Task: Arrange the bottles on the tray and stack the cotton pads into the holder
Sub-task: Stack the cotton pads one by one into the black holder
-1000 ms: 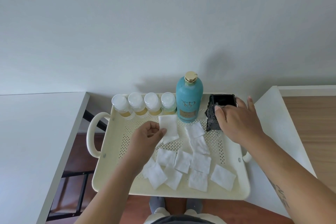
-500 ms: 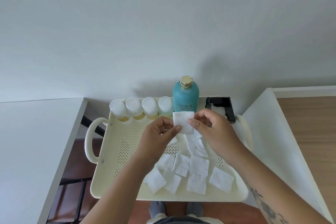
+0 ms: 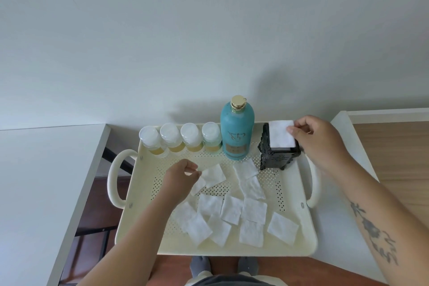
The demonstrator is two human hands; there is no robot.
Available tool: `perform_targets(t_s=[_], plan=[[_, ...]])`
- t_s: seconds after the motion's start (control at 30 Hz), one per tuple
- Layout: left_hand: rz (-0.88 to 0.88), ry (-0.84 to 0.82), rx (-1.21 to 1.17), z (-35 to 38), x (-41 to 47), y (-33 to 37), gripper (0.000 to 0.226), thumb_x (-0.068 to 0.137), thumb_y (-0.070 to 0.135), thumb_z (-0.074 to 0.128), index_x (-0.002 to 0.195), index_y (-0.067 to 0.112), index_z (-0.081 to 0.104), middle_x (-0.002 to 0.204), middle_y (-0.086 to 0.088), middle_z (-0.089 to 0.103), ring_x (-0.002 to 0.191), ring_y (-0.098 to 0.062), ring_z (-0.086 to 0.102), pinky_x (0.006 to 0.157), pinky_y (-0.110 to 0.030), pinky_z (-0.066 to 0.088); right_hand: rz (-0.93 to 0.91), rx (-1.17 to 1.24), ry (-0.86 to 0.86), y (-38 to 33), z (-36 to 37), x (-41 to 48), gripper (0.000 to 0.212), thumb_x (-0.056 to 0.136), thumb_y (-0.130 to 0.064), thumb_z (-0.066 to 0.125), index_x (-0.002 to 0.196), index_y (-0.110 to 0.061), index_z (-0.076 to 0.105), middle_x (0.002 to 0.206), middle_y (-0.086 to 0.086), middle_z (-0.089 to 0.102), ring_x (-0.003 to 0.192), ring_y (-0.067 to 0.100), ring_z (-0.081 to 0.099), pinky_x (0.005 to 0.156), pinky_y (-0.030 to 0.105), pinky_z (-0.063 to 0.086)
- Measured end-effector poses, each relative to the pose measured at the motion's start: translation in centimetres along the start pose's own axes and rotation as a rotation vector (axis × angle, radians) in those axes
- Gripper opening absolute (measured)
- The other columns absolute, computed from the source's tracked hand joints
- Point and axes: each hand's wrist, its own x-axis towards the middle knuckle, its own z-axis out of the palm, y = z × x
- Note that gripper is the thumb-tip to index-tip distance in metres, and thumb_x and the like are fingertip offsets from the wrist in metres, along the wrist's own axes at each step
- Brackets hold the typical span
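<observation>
A cream perforated tray (image 3: 144, 227) holds several small clear bottles (image 3: 181, 138) with white caps in a row along its back edge, then a tall teal bottle (image 3: 236, 134) with a gold cap. At the back right stands a black ornate holder (image 3: 277, 158). My right hand (image 3: 318, 139) pinches a white cotton pad (image 3: 279, 133) lying across the holder's open top. My left hand (image 3: 181, 175) pinches the edge of another pad (image 3: 213, 175) lying on the tray. Several loose pads (image 3: 232, 216) are scattered over the tray's front half.
A white tabletop (image 3: 34, 181) lies to the left and a white surface (image 3: 348, 137) with a wooden top (image 3: 399, 158) to the right. The tray bridges the gap between them, over a dark floor. My socked feet (image 3: 222, 264) show below the tray's front edge.
The pad passed from my left hand to my right, which carried it right onto the holder's top. My left hand dropped back to the tray and took hold of another pad.
</observation>
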Motion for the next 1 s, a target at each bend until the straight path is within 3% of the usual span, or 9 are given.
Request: perform_targets(t_s=[0.17, 0.23, 0.33, 0.43, 0.57, 0.7, 0.83, 0.9, 1.0], plan=[[-0.002, 0.028, 0.249, 0.0, 0.6, -2.5, 0.028, 0.087, 0.029, 0.069, 0.113, 0.020, 0.063, 0.107, 0.007, 0.061, 0.107, -0.019, 0.053, 0.087, -0.033, 0.045, 0.063, -0.051, -0.042, 0.9, 0.1, 1.2, 0.011, 0.089, -0.026, 0.064, 0.083, -0.017, 0.064, 0.070, -0.005, 0.058, 0.065, 0.018, 0.053, 0.062, 0.027, 0.039], [-0.008, 0.037, 0.309, 0.2, 0.5, -2.7, 0.031, 0.087, 0.030, 0.068, 0.116, 0.022, 0.062, 0.110, 0.007, 0.060, 0.110, -0.020, 0.049, 0.085, -0.032, 0.043, 0.078, -0.073, -0.042, 1.0, 0.6, 1.2, 0.011, 0.088, -0.028, 0.064, 0.082, -0.020, 0.064, 0.073, -0.007, 0.058, 0.071, 0.018, 0.053, 0.065, 0.028, 0.041], [-0.022, 0.034, 0.342, 0.6, 0.5, -2.9, 0.032, 0.087, 0.031, 0.067, 0.118, 0.022, 0.061, 0.113, 0.005, 0.060, 0.109, -0.020, 0.047, 0.083, -0.032, 0.044, 0.118, -0.119, -0.031, 1.0, 1.5, 1.1, 0.013, 0.087, -0.033, 0.064, 0.082, -0.021, 0.065, 0.091, 0.005, 0.062, 0.090, 0.029, 0.056, 0.086, 0.043, 0.047], [-0.027, 0.034, 0.369, 0.8, 0.6, -2.8, 0.028, 0.088, 0.032, 0.066, 0.114, 0.024, 0.061, 0.111, 0.006, 0.058, 0.108, -0.019, 0.046, 0.082, -0.035, 0.047, 0.116, -0.229, -0.001, 0.8, 2.1, 0.9, 0.012, 0.087, -0.034, 0.063, 0.078, -0.026, 0.064, 0.096, 0.006, 0.059, 0.098, 0.032, 0.053, 0.087, 0.042, 0.042], [-0.030, 0.030, 0.376, 1.0, 0.8, -2.8, 0.020, 0.088, 0.031, 0.066, 0.105, 0.024, 0.061, 0.102, 0.008, 0.059, 0.103, -0.019, 0.047, 0.082, -0.039, 0.050, 0.037, -0.399, 0.037, 0.9, 2.4, 0.9, 0.009, 0.087, -0.033, 0.062, 0.087, -0.023, 0.065, 0.090, 0.002, 0.051, 0.095, 0.031, 0.051, 0.077, 0.035, 0.033], [-0.045, 0.008, 0.331, 1.1, 1.0, -3.0, 0.015, 0.090, 0.025, 0.062, 0.105, 0.025, 0.060, 0.084, 0.018, 0.053, 0.100, -0.017, 0.043, 0.075, -0.034, 0.044, -0.079, -0.463, 0.130, 1.3, 2.5, 0.2, 0.015, 0.087, -0.027, 0.062, 0.099, -0.017, 0.062, 0.091, 0.004, 0.052, 0.090, 0.032, 0.050, 0.075, 0.039, 0.038], [-0.037, -0.015, 0.359, 1.0, 1.0, -3.1, 0.013, 0.091, 0.022, 0.057, 0.104, 0.023, 0.060, 0.094, 0.009, 0.061, 0.105, -0.019, 0.044, 0.081, -0.036, 0.047, -0.328, -0.555, 0.234, 1.6, 2.7, -1.2, 0.011, 0.086, -0.021, 0.062, 0.095, -0.015, 0.063, 0.094, 0.004, 0.060, 0.089, 0.033, 0.051, 0.071, 0.035, 0.035], [-0.039, -0.021, 0.378, 0.9, 0.9, -3.3, 0.011, 0.091, 0.024, 0.059, 0.102, 0.022, 0.060, 0.100, 0.005, 0.060, 0.104, -0.020, 0.043, 0.084, -0.038, 0.048, -0.400, -0.600, 0.204, 1.7, 3.0, -1.6, 0.011, 0.088, -0.023, 0.057, 0.090, -0.017, 0.066, 0.093, -0.001, 0.065, 0.097, 0.031, 0.053, 0.077, 0.037, 0.038], [-0.030, 0.020, 0.384, 0.7, 0.8, -3.4, 0.009, 0.089, 0.026, 0.059, 0.097, 0.024, 0.057, 0.102, 0.005, 0.056, 0.103, -0.021, 0.041, 0.086, -0.039, 0.046, -0.402, -0.687, 0.120, 2.1, 3.5, -1.7, 0.028, 0.090, -0.029, 0.044, 0.081, -0.018, 0.069, 0.092, -0.004, 0.070, 0.117, 0.032, 0.051, 0.099, 0.045, 0.034]])
